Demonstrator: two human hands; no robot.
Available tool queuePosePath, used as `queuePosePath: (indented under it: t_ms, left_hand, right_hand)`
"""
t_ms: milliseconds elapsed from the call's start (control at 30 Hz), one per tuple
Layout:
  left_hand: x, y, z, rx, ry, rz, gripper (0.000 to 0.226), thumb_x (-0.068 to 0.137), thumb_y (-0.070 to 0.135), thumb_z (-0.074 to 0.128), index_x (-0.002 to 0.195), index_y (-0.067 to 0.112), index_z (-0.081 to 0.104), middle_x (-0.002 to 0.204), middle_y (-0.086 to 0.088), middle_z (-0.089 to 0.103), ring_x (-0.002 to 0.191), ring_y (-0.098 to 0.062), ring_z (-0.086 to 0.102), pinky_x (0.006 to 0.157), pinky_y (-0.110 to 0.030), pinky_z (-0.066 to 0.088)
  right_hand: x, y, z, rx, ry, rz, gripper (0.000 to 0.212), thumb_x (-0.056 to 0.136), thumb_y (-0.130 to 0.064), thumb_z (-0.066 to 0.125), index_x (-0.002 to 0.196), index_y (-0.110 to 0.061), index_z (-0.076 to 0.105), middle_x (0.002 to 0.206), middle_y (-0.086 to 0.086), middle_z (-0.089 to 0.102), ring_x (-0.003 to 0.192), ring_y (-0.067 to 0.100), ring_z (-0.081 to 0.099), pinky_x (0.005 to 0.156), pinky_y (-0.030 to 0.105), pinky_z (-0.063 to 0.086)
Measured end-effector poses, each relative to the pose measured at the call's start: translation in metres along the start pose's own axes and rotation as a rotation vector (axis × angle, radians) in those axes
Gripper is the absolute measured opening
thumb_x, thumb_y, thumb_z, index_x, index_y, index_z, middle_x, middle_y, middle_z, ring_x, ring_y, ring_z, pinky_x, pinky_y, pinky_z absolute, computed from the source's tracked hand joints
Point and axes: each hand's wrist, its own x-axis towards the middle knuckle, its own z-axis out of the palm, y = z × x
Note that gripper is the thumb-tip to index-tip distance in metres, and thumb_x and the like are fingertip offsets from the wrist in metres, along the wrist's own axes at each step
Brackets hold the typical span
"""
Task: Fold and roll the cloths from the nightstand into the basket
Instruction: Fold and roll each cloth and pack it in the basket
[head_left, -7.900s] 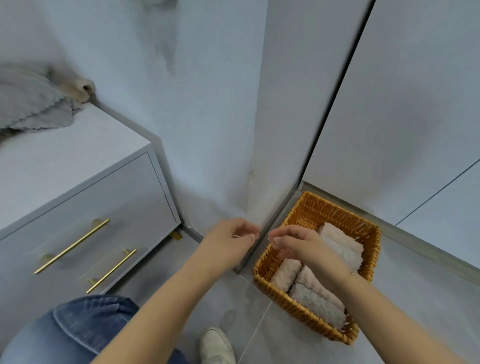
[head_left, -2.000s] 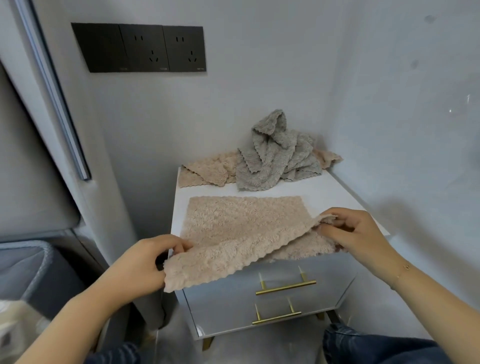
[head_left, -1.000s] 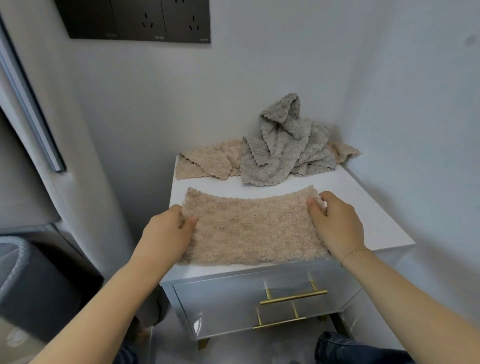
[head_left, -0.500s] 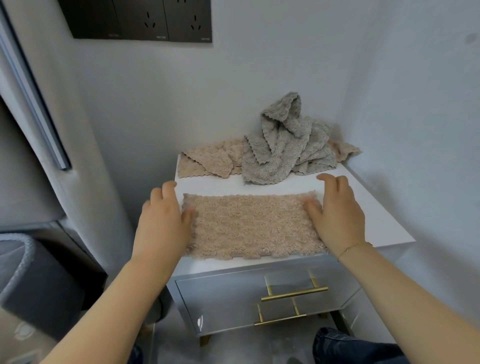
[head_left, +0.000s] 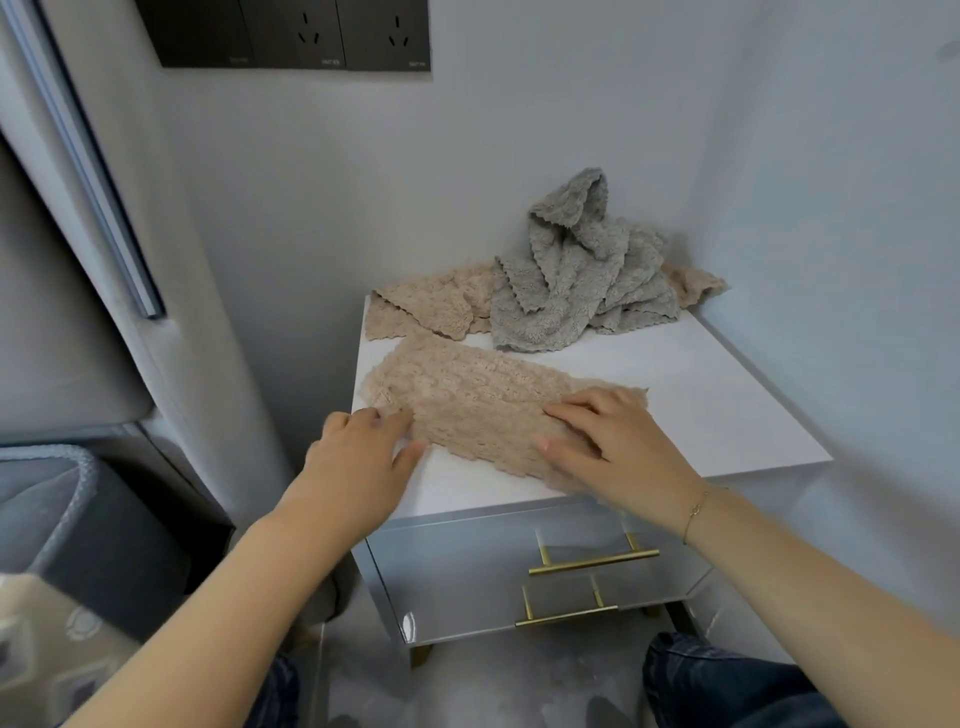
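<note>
A folded beige cloth (head_left: 478, 410) lies slantwise on the white nightstand (head_left: 727, 415), its left end farther back and its right end near the front edge. The left hand (head_left: 358, 462) rests flat with straight fingers touching the cloth's near-left edge. The right hand (head_left: 618, 447) presses flat on the cloth's right end, fingers spread. At the far side, a crumpled grey cloth (head_left: 576, 280) is heaped over another beige cloth (head_left: 426, 306), against the wall.

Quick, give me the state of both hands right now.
Left hand: open, fingertips touching the folded beige cloth's near-left edge.
Right hand: open, fingers pressing flat on the cloth's right end.
</note>
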Motion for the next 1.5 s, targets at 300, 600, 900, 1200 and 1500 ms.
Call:
queuePosePath:
  t_ms: [300, 600, 900, 1200, 1500]
  left_hand:
    - [0.03, 0.007, 0.014, -0.47, 0.284, -0.124, 0.046, 0.092, 0.029, 0.058, 0.136, 0.021, 0.05, 0.139, -0.001, 0.047, 0.128, -0.018, 0.042, 0.108, -0.03, 0.025]
    - [0.05, 0.01, -0.012, -0.527, 0.615, 0.355, 0.048, 0.084, -0.008, 0.062, 0.129, 0.01, 0.058, 0.131, 0.002, 0.046, 0.099, 0.007, 0.042, 0.093, -0.021, 0.043]
    - [0.069, 0.004, -0.026, -0.237, 0.184, 0.06, 0.045, 0.093, 0.025, 0.057, 0.138, 0.025, 0.048, 0.16, -0.009, 0.006, 0.144, -0.029, 0.016, 0.113, -0.041, 0.024]
    - [-0.021, 0.026, 0.008, -0.112, 0.051, 0.361, 0.075, 0.082, 0.075, 0.027, 0.138, 0.029, 0.046, 0.147, 0.013, 0.038, 0.134, -0.006, 0.035, 0.112, -0.027, 0.028]
    - [-0.023, 0.001, 0.029, 0.028, 0.012, 0.498, 0.081, 0.079, 0.078, -0.004, 0.15, 0.037, 0.0, 0.156, 0.016, -0.006, 0.144, -0.002, -0.006, 0.116, -0.028, -0.007]
  right_hand:
    - [-0.02, -0.022, -0.011, 0.323, -0.201, -0.057, 0.044, 0.1, -0.039, 0.037, 0.143, -0.034, 0.038, 0.141, -0.021, 0.04, 0.127, -0.008, 0.031, 0.108, 0.013, 0.023]
    - [-0.032, -0.009, 0.004, -0.102, -0.187, -0.263, 0.072, 0.076, -0.041, 0.039, 0.146, -0.026, 0.033, 0.152, -0.012, 0.025, 0.139, 0.012, 0.022, 0.115, 0.021, 0.009]
    - [-0.018, -0.031, 0.013, 0.028, -0.153, -0.309, 0.064, 0.095, -0.033, 0.054, 0.15, -0.022, 0.023, 0.156, -0.008, 0.018, 0.139, 0.003, 0.011, 0.108, 0.007, 0.002]
    - [-0.02, -0.007, 0.01, 0.028, -0.1, -0.276, 0.063, 0.088, -0.042, 0.062, 0.144, -0.025, 0.039, 0.148, -0.013, 0.034, 0.132, -0.001, 0.026, 0.109, 0.013, 0.02]
    - [0.017, -0.01, -0.004, 0.164, 0.011, -0.162, 0.039, 0.098, -0.016, 0.039, 0.135, -0.013, 0.052, 0.142, -0.004, 0.046, 0.132, 0.008, 0.038, 0.112, 0.017, 0.022]
